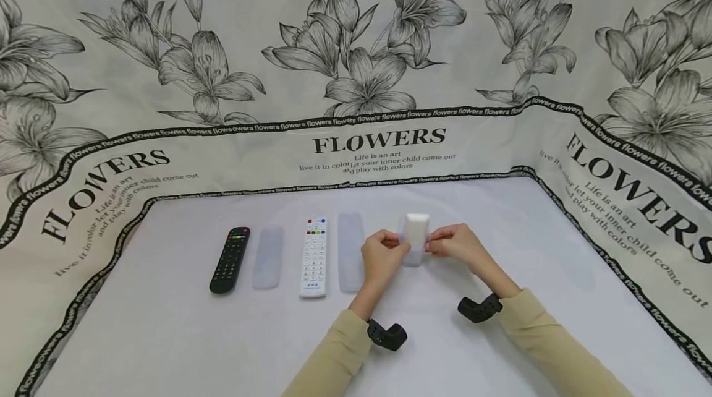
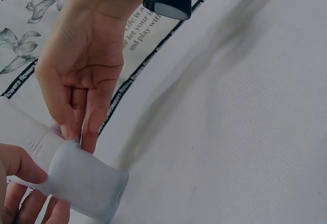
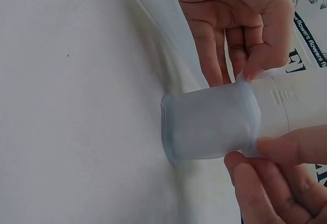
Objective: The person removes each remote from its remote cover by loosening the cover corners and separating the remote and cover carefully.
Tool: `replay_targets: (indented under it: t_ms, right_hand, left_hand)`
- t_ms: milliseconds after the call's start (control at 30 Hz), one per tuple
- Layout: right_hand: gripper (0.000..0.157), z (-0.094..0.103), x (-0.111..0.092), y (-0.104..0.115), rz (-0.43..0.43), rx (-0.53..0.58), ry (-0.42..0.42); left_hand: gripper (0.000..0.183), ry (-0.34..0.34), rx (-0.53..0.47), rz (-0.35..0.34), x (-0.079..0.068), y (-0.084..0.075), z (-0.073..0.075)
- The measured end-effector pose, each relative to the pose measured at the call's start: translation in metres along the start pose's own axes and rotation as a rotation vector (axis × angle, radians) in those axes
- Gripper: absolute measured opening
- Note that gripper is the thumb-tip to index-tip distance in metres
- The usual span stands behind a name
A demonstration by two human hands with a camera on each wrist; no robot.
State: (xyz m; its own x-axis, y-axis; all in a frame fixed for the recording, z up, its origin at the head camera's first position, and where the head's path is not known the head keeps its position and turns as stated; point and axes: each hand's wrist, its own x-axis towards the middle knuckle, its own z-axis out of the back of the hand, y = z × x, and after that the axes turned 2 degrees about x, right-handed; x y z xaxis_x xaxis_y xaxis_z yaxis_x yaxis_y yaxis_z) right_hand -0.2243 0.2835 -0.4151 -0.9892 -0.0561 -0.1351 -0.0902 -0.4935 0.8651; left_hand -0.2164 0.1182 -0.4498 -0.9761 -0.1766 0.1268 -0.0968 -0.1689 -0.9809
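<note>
A white remote control [image 1: 417,228] is partly inside a translucent silicone sleeve [image 1: 412,258], whose closed end points toward the person. The left hand [image 1: 384,256] pinches the sleeve and remote at the left, with its thumb over the sleeve's rim. On the other side, the right hand [image 1: 455,245] pinches the rim between thumb and fingers. In the right wrist view, the remote's back [image 3: 278,97], with ridged marks and a seam, sticks out of the sleeve [image 3: 209,122]. The sleeve [image 2: 88,180] also shows in the left wrist view. The remote's covered end is blurred by the sleeve.
Left of the hands lie a black remote [image 1: 230,261], a smaller flat translucent sleeve [image 1: 268,258], a white remote with many buttons [image 1: 314,258] and a longer translucent sleeve [image 1: 350,253]. A flower-printed cloth [image 1: 250,159] surrounds the white table [image 1: 222,347].
</note>
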Motion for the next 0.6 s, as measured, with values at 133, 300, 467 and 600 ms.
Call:
replay_targets:
  t_ms: [133,300,467,600]
  right_hand:
    - [0.024,0.0011,0.0037,0.0007,-0.027,-0.016,0.013]
    - [0.023,0.0027,0.0073,0.0007,-0.061,-0.010,0.028]
    - [0.022,0.0024,0.0079,0.0014,-0.074,0.006,0.053]
    - [0.021,0.0026,0.0064,-0.0012,-0.083,0.000,0.059]
  left_hand:
    - [0.011,-0.008,0.009,0.006,0.0010,0.0002,-0.0009]
    - [0.011,-0.028,0.028,-0.013,0.0018,0.0008,-0.0026]
    - [0.011,-0.037,0.065,-0.020,0.0030,0.0014,-0.0016]
    - [0.010,-0.028,0.098,-0.029,0.0015,0.0028,-0.0018]
